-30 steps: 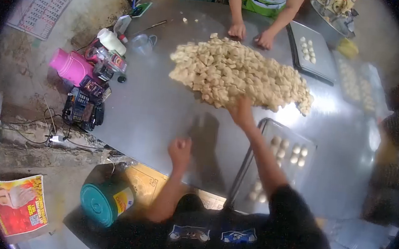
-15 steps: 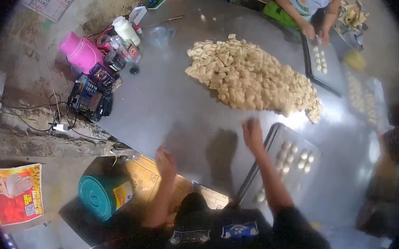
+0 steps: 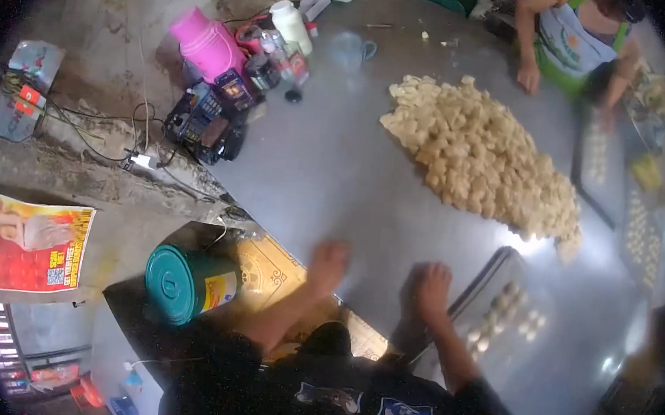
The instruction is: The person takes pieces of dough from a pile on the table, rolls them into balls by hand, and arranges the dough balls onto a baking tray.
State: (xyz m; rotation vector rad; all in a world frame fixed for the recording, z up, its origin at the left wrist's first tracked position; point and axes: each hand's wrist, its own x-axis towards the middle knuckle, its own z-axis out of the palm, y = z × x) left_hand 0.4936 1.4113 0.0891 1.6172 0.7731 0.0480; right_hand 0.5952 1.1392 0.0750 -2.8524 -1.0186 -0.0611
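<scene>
My left hand (image 3: 329, 266), smeared by motion, is over the near edge of the metal table (image 3: 312, 166); its fingers are blurred. To its right, my right hand (image 3: 430, 290) is palm down low over the table, fingers curled and together, and whatever may be under it is hidden. Just right of that hand lies a tray (image 3: 461, 317) with several round pale dough balls (image 3: 499, 307). A large heap of cut dough pieces (image 3: 483, 153) rests beyond both hands, touched by neither.
Across the table a co-worker (image 3: 572, 43) reaches one hand to another tray (image 3: 581, 170) of dough balls. A clear mug (image 3: 348, 51), bottles (image 3: 291, 26), a pink jug (image 3: 208, 46) and a radio (image 3: 198, 121) stand at left. A green-lidded bucket (image 3: 171, 284) is below.
My right hand has drawn back from the heap toward the near edge, and my hands are closer together. The view has turned, shifting the table contents right. The co-worker's hands have moved toward the far tray.
</scene>
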